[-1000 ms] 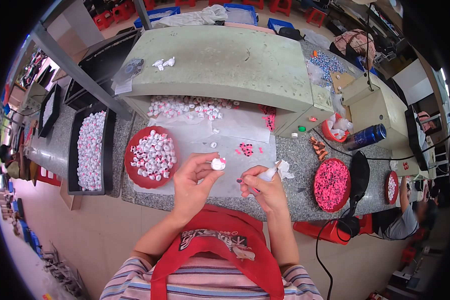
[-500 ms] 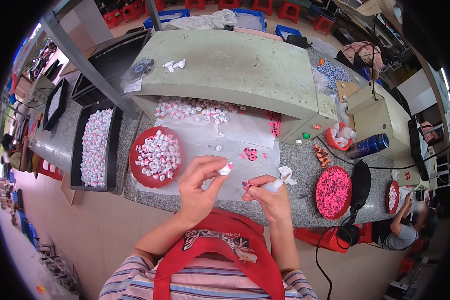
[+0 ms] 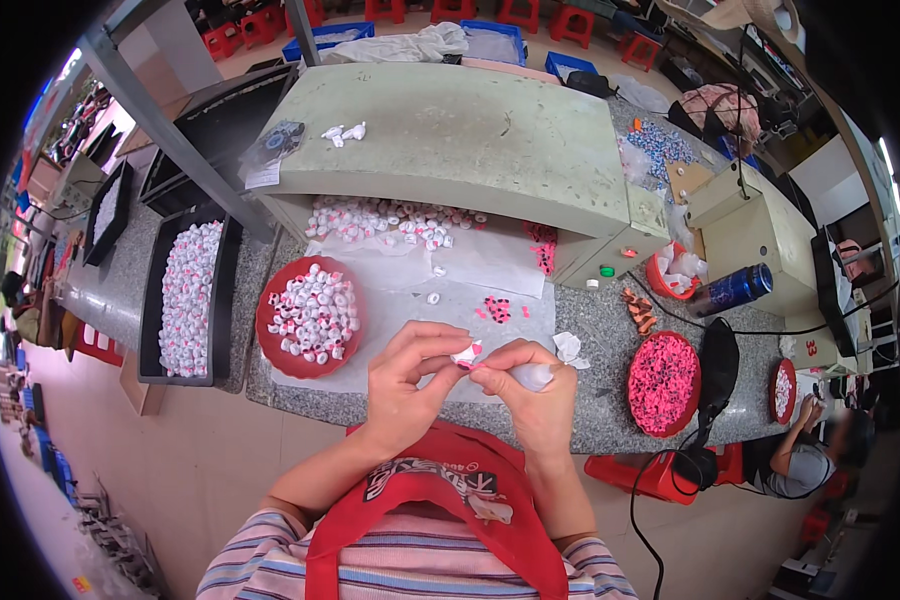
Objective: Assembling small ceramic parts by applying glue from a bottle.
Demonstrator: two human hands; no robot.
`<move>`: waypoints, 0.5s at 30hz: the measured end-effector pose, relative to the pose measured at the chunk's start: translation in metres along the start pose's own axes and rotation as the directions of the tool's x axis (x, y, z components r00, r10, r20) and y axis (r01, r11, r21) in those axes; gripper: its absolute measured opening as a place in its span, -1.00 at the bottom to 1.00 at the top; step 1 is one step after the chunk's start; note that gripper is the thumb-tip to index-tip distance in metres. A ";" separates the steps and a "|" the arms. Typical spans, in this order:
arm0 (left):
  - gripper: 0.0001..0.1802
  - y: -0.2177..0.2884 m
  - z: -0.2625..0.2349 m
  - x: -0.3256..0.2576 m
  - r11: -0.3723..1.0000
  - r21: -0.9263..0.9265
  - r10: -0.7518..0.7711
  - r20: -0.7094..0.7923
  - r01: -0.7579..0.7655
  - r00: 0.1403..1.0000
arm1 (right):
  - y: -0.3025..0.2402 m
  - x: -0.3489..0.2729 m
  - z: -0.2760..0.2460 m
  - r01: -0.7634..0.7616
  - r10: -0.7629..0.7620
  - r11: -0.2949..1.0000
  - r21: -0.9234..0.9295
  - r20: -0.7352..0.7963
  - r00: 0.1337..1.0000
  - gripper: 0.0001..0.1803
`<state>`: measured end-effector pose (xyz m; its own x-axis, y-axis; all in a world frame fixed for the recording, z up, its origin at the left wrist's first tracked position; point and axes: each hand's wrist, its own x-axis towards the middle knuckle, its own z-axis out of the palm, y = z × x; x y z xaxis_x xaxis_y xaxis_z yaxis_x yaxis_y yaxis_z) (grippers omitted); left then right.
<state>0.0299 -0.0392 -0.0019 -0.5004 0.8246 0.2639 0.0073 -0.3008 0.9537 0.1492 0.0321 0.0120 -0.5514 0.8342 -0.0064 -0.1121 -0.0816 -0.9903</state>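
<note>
Speckled bench (image 3: 607, 385), white paper (image 3: 392, 308), blue bottle (image 3: 738, 290)

"How many hands are counted at lower centre?"
"Two: a left hand (image 3: 402, 390), by which one white-and-pink piece (image 3: 467, 354) is held, and a right hand (image 3: 542, 405), by which one pale bottle (image 3: 533, 376) is held."
"And shallow red bowls (image 3: 288, 360)?"
"Three are seen: one left, two right."
"Black trays (image 3: 227, 290) filled with white pieces (image 3: 187, 300), at left?"
"Two are counted."
"Loose white rings (image 3: 433, 298) near the centre?"
"Also two."
</note>
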 end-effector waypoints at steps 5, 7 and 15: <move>-0.69 0.003 -0.002 -0.002 1.000 0.005 -0.030 0.060 0.029 0.998 | 0.004 -0.002 0.000 -0.068 0.075 0.992 0.110 -0.055 0.996 -0.86; -0.66 0.011 -0.003 0.000 0.998 0.005 -0.069 0.113 0.069 0.991 | 0.008 -0.003 0.000 -0.041 0.051 0.993 0.109 -0.083 0.995 -0.85; -0.71 0.009 -0.013 0.003 0.877 -0.338 -0.277 0.221 0.340 0.935 | -0.001 -0.004 -0.002 0.152 -0.150 0.984 -0.091 0.019 0.988 -0.74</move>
<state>0.0171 -0.0455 0.0057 -0.2790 0.9602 0.0146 -0.4567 -0.1460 0.8776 0.1532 0.0302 0.0131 -0.5442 0.8262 0.1453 -0.1187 0.0956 -0.9883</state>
